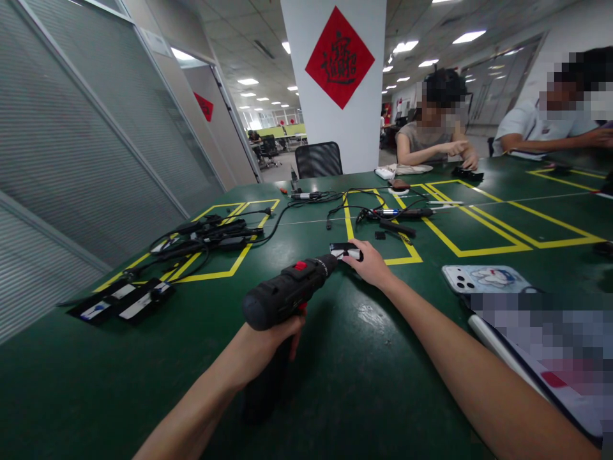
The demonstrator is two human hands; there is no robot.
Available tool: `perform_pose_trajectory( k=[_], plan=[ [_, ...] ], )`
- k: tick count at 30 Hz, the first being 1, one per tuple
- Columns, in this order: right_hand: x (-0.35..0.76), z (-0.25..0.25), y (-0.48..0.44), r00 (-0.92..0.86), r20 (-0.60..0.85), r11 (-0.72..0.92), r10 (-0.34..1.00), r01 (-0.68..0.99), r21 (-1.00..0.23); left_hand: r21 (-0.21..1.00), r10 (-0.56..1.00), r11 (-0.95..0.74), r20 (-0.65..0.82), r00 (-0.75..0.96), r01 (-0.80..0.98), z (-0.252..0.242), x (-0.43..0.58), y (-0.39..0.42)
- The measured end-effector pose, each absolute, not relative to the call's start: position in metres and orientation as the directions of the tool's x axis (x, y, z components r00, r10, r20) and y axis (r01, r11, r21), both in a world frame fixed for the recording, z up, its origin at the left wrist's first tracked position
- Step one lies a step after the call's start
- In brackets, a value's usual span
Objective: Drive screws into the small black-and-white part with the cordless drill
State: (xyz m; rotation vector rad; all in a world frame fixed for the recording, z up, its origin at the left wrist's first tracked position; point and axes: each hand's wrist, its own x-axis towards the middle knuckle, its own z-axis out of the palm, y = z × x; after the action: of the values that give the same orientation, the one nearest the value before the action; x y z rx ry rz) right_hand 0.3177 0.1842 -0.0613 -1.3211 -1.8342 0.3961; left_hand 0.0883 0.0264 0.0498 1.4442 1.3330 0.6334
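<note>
A black power drill [282, 292] with red accents points away from me toward the middle of the green table. My left hand [278, 338] is wrapped round its grip, with a finger near the red trigger. Farther forward, my right hand [371, 263] pinches a small black-and-white block-like piece [345, 249] from the right side. The drill's chuck is close to that piece; I cannot tell whether the bit touches it.
Cables and black devices [205, 236] lie at left, near two flat black packs [119, 300]. Corded electric screwdrivers [412, 213] lie ahead. At right are a phone [486, 279] and a tablet-like device [541, 370]. Two people sit across the green table [191, 377], which has yellow tape outlines.
</note>
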Motion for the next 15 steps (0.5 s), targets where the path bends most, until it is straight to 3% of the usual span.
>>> perform_pose_trajectory(
  k=[15],
  plan=[
    [0.318, -0.0597, 0.1831, -0.119, 0.427, 0.401, 0.897, 0.628, -0.668, 0.896, 0.939, 0.107, -0.234, 0.253, 0.431, 0.0492, 0.0876, 0.0258]
  ],
)
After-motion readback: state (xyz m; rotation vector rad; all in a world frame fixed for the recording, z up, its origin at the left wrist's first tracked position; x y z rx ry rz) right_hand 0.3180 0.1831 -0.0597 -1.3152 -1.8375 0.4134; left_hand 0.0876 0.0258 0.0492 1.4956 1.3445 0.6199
